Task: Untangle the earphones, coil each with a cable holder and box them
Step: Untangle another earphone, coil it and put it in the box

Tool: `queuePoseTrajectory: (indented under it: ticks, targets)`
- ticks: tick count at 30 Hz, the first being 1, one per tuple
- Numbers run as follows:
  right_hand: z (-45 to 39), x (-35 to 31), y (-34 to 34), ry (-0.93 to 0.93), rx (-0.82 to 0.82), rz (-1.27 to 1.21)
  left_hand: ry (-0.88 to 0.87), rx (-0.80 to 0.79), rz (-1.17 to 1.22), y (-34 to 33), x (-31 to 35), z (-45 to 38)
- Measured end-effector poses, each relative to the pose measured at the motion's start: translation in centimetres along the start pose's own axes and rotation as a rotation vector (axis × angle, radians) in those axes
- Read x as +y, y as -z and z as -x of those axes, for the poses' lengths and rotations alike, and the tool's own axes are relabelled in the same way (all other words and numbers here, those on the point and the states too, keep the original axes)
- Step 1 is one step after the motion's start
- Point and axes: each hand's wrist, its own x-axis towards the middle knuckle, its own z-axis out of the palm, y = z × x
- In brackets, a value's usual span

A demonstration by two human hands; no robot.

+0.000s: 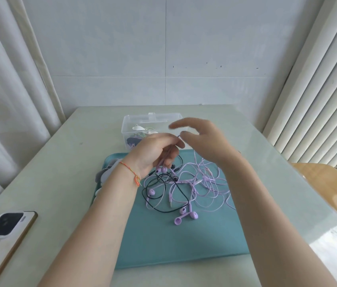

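Observation:
A tangle of lilac earphones [196,183] and a black earphone cable [175,195] lies on a teal tray [184,241]. Three lilac earbuds [185,214] rest near the tray's middle. My left hand [153,152] is raised above the tray and grips a lilac cable, with two earbuds [161,169] hanging under the palm. My right hand [202,139] hovers just right of it, thumb and forefinger spread, the thumb close to the cable's end at my left fingertips. A clear plastic box [142,123] stands behind the tray, with coiled earphones inside.
Grey and white cable holders [103,175] lie at the tray's left edge, partly behind my left forearm. A white phone [8,230] lies face down at the table's front left. Curtains hang on both sides, and a wooden surface [329,183] is at the right.

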Motion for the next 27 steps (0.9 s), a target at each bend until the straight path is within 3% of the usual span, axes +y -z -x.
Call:
queuePoseTrajectory:
  ticks: [2,8,13,17,21,27]
  targets:
    - [0.1,-0.1,0.0,0.047,-0.058,0.056,-0.002,0.0,-0.021,-0.2,0.2,0.1]
    - [-0.2,0.7,0.7,0.044,0.024,0.145,-0.026,-0.028,0.035,0.1,0.1,0.0]
    - [-0.5,0.5,0.3,0.04,0.176,-0.073,-0.055,-0.232,0.227,-0.5,0.0,0.3]
    - [-0.2,0.3,0.2,0.041,0.138,-0.163,-0.103,-0.313,0.381,-0.7,0.5,0.5]
    - [0.1,0.0,-0.7,-0.069,-0.029,-0.026,-0.186,-0.138,0.642,-0.6,1.2,0.3]
    - [0.3,0.0,-1.6,-0.12,-0.194,0.034,-0.313,0.106,0.599,1.0,0.7,-0.8]
